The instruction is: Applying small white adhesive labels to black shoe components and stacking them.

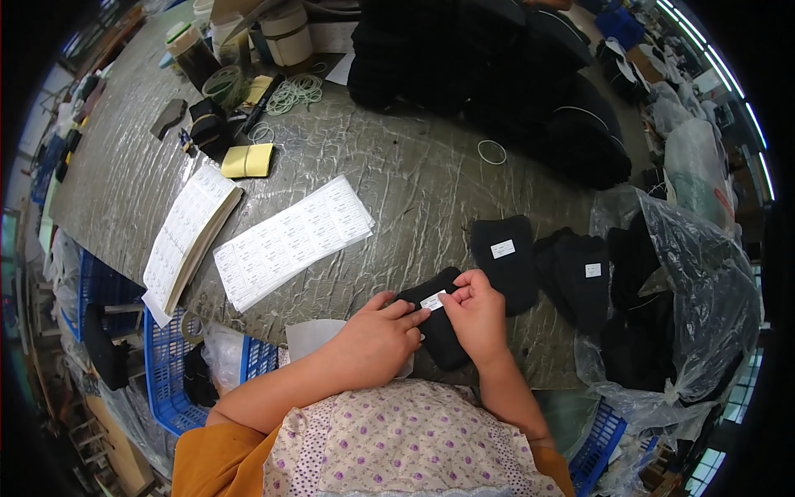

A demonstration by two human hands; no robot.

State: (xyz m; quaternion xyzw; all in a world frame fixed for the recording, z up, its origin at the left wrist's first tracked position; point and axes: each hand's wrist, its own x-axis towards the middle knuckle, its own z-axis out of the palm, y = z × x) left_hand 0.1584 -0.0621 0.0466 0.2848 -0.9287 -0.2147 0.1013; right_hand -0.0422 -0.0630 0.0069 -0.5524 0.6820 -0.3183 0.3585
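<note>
In the head view, nearest the camera, is a floral apron [389, 439] on the person; beyond it, at the near edge of the counter [414, 190], a black pad [447, 344] lies aslant, bearing a white label [431, 302]; of the hands, the right hand [480, 319] pinches the label's right end; the left hand [374, 341] has fingers at its left end, grip cannot be told; a second pad [507, 286] lies right; label sheets [294, 240] lie left.
</note>
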